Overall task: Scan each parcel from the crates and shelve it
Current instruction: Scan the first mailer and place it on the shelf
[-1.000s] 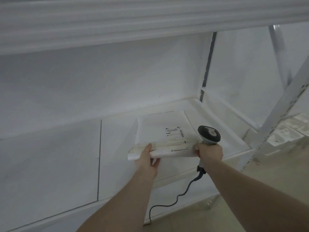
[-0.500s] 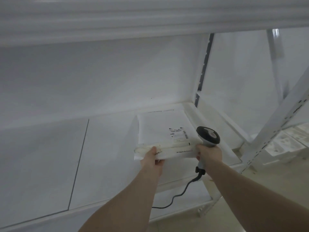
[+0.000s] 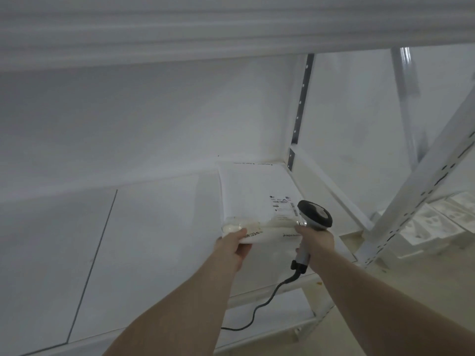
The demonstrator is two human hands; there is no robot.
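Since a second ago the parcel (image 3: 253, 196) has slid deeper onto the shelf (image 3: 154, 227), toward its right rear corner at frame centre. Left hand (image 3: 232, 249) pinches the parcel's near edge; right hand (image 3: 314, 240) grips the scanner (image 3: 314, 214), thumb touching that edge. Cable (image 3: 267, 301) hangs below.
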